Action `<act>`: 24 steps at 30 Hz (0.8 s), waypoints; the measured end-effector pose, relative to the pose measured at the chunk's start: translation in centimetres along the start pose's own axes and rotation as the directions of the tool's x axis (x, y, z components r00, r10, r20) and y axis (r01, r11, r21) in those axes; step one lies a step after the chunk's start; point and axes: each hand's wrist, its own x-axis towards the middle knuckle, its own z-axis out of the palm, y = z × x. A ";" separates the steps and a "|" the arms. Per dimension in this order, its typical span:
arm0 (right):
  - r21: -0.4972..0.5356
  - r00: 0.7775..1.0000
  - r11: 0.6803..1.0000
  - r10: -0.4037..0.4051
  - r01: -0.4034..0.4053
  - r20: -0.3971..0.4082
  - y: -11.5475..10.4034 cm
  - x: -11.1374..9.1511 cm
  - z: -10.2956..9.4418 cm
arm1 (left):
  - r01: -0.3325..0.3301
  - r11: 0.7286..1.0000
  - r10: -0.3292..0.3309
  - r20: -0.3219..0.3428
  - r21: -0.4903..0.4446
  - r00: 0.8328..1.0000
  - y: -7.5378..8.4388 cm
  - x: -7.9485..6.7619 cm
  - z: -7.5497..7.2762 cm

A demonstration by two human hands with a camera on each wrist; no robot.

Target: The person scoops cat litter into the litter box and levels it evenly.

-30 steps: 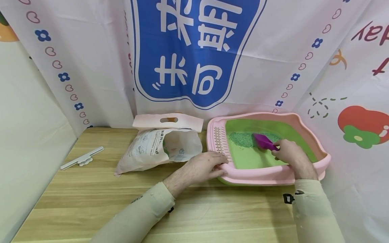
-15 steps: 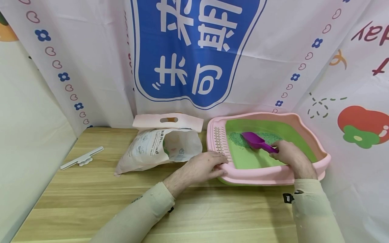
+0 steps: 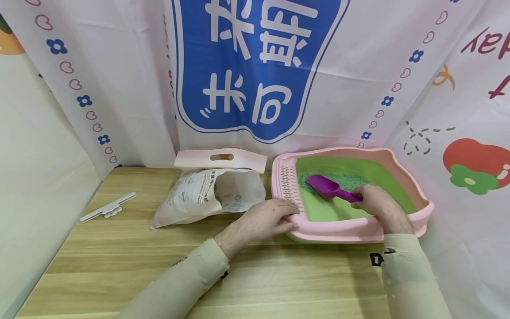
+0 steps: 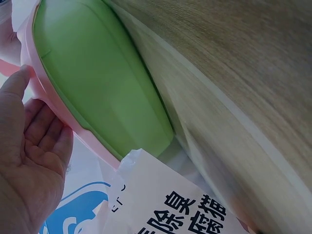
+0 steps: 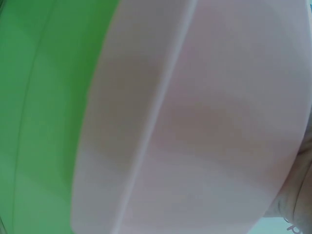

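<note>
A pink and green cat litter box [image 3: 338,231] stands at the right of the table, with a patch of green litter [image 3: 350,180] on its floor. My right hand [image 3: 376,204] reaches over the near rim and grips the handle of a purple scoop [image 3: 324,186]. The scoop's bowl lies at the left end of the litter. My left hand [image 3: 263,219] holds the near-left corner of the rim, fingers over the top and thumb on the near side. The left wrist view shows that hand [image 4: 39,161] from the palm side. In the right wrist view, the pink rim [image 5: 209,146] hides the scoop.
Just left of the box lies an opened white litter bag [image 3: 191,195], its mouth facing right. A white sealing clip [image 3: 108,207] rests on the wooden table [image 3: 119,261] at far left. Printed cloth [image 3: 139,88] hangs right behind the table.
The scoop, in my right hand, has swept leftward through the litter and a little toward me, its bowl nearing the slotted panel. My left hand has stayed on the rim.
</note>
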 end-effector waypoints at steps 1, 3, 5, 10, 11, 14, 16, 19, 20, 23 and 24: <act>0.001 1.000 1.000 -0.001 0.001 0.003 0.0 0.0 0.0 | 0.000 1.000 0.000 0.000 0.000 1.000 0.0 0.0 0.0; 0.000 1.000 1.000 -0.004 0.004 0.010 -0.1 -0.1 -0.1 | 0.001 1.000 -0.001 0.002 0.001 1.000 0.0 0.0 0.0; 0.001 1.000 1.000 -0.013 0.013 0.014 -0.1 -0.1 -0.1 | 0.003 1.000 -0.003 0.004 0.001 1.000 0.0 0.0 0.0; -0.011 0.999 0.999 -0.030 0.030 -0.017 0.0 -0.1 -0.2 | 0.002 1.000 -0.003 0.009 0.003 1.000 0.1 0.0 0.0; -0.017 0.999 0.999 -0.031 0.030 -0.030 0.0 -0.1 -0.2 | 0.002 1.000 -0.002 0.009 0.002 1.000 0.1 0.0 0.1; -0.028 0.997 0.999 -0.029 0.027 -0.075 0.0 -0.2 -0.3 | 0.001 1.000 -0.001 0.007 -0.002 1.000 0.1 0.0 0.0; -0.023 0.995 1.000 -0.018 0.015 -0.102 0.0 -0.3 -0.4 | -0.002 1.000 0.002 0.002 -0.003 1.000 0.0 0.0 0.0; -0.010 0.990 1.000 0.003 -0.005 -0.140 -0.1 -0.3 -0.5 | -0.005 1.000 0.005 -0.002 -0.004 1.000 0.0 0.0 0.0; -0.004 0.988 1.000 0.013 -0.014 -0.151 -0.2 -0.3 -0.6 | -0.005 1.000 0.005 -0.003 -0.004 1.000 0.0 0.0 0.0; 0.001 0.980 0.999 0.033 -0.033 -0.197 -0.4 -0.5 -0.8 | -0.003 1.000 0.003 -0.003 -0.004 1.000 0.0 0.0 0.0; 0.005 0.976 0.999 0.039 -0.039 -0.212 -0.5 -0.5 -0.9 | -0.002 1.000 0.002 -0.003 -0.003 1.000 0.1 0.0 0.0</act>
